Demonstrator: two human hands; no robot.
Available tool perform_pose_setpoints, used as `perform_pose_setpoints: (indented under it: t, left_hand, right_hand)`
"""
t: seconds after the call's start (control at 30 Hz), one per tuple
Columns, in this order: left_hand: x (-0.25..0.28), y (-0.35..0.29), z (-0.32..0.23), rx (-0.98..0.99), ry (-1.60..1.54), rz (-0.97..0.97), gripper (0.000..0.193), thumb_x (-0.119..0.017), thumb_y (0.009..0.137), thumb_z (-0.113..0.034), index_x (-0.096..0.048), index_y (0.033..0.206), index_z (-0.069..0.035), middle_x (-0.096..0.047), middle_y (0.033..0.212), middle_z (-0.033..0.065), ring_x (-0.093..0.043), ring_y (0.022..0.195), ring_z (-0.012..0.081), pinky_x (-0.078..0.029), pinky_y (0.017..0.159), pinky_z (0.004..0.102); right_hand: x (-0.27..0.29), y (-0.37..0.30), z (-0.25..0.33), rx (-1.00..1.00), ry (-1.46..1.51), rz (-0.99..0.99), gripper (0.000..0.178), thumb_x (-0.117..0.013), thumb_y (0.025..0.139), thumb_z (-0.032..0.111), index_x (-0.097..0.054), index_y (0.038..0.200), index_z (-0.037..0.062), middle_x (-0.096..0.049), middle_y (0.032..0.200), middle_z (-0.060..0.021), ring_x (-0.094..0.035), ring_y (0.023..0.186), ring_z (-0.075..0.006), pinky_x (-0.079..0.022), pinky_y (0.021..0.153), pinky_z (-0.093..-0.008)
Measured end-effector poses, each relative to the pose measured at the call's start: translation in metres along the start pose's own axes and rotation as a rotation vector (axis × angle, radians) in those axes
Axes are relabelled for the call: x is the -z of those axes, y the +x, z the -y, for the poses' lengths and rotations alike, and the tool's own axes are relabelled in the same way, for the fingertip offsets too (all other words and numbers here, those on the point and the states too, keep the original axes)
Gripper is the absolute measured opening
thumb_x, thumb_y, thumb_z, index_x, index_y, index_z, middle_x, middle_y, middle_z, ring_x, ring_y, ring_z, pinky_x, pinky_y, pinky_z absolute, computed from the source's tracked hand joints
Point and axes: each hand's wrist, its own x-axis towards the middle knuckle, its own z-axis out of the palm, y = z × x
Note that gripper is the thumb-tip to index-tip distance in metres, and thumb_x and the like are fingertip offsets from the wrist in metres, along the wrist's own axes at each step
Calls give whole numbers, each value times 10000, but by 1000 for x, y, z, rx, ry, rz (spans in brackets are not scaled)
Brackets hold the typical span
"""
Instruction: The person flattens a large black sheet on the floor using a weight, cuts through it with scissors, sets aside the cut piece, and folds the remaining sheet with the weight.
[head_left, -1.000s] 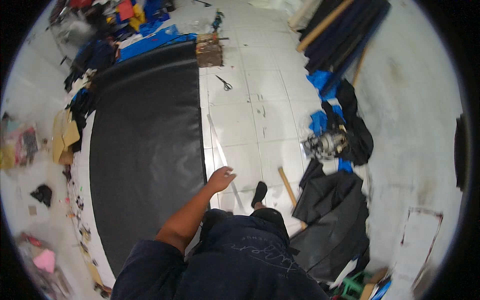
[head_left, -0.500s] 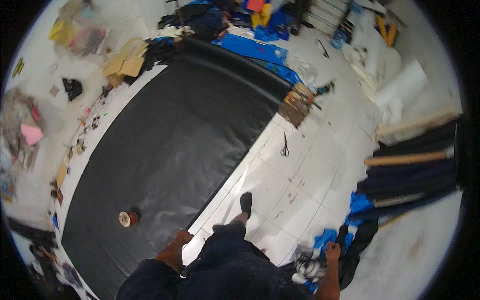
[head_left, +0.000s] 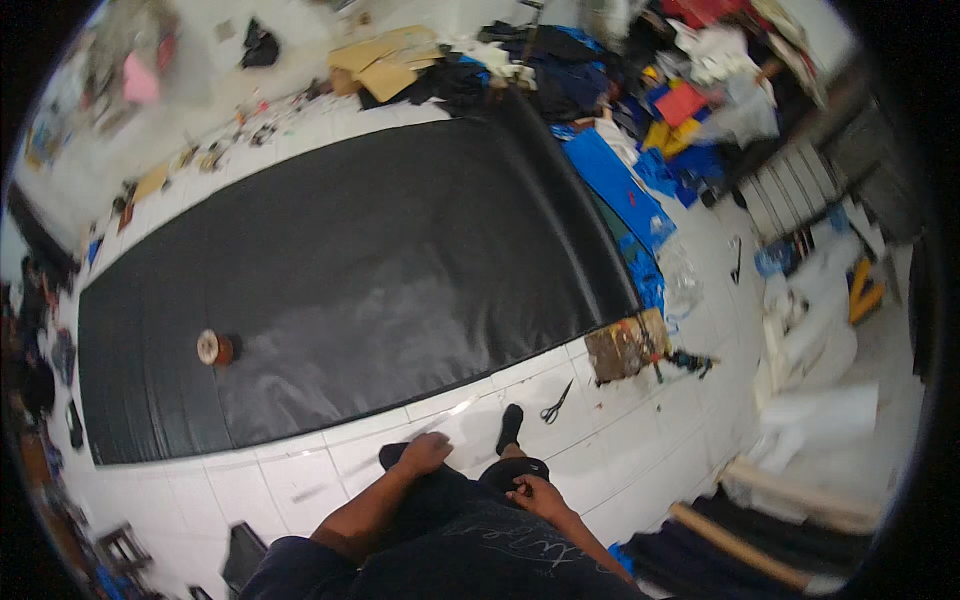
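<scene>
My left hand hangs over my dark clothing, fingers curled together, with no object visible in it. Beside it, at my front, my right hand is bent inward with fingers curled; nothing shows in the grip. Past my feet a large sheet of black material lies spread on the floor, its far right end gathered into a thick roll. A small spool stands on the sheet toward the left. Black scissors lie on the tiles near my foot. Neither hand touches these.
At the sheet's right corner sits a worn wooden block with tools by it. Blue sheeting and heaped cloth lie behind the roll. Cardboard is at the back. White rolls and dark fabric rolls lie right; a dark stool stands left.
My view has turned to the right, so the sheet now lies across in front of me. My right hand has come in from the side to my front. The spool stays on the sheet.
</scene>
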Motion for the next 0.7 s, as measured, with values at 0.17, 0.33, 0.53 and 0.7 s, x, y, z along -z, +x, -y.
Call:
perform_pose_setpoints:
  t: [0.17, 0.33, 0.53, 0.7]
  left_hand:
    - [-59, -34, -20, 261, 267, 101, 343, -605, 855, -387, -720, 1012, -105, -671, 1088, 199, -616, 1029, 420, -507, 867, 517]
    - [-129, -72, -49, 471, -1, 85, 366, -547, 895, -373, -659, 1070, -72, -669, 1084, 218, -632, 1021, 397, -505, 865, 498]
    - [-220, -163, -50, 486, -497, 874, 280, -503, 954, -250, -650, 1125, -83, -663, 1074, 203, -640, 1001, 349, -493, 904, 459]
    - [-284, -64, -25, 251, -210, 1486, 287, -465, 980, -239, -648, 1147, -93, -667, 1090, 186, -644, 1020, 322, -502, 884, 442]
  right_hand:
    - [105, 50, -53, 375, -752, 278, 575, -662, 861, 497, -617, 1267, 93, -634, 1138, -186, -617, 1060, -321, -494, 924, -420]
    - [157, 98, -44, 103, -775, 835, 458, -562, 942, 498, -627, 1116, 80, -623, 1049, -195, -582, 1081, -334, -452, 926, -430]
    - [187, 81, -93, -265, -245, 1421, 479, -506, 980, 529, -528, 1149, 82, -562, 1055, -81, -514, 971, -169, -432, 841, -336]
    - [144, 143, -172, -338, -149, 1703, 484, -574, 963, 467, -528, 1244, 76, -590, 1145, -115, -557, 1003, -192, -469, 855, -347]
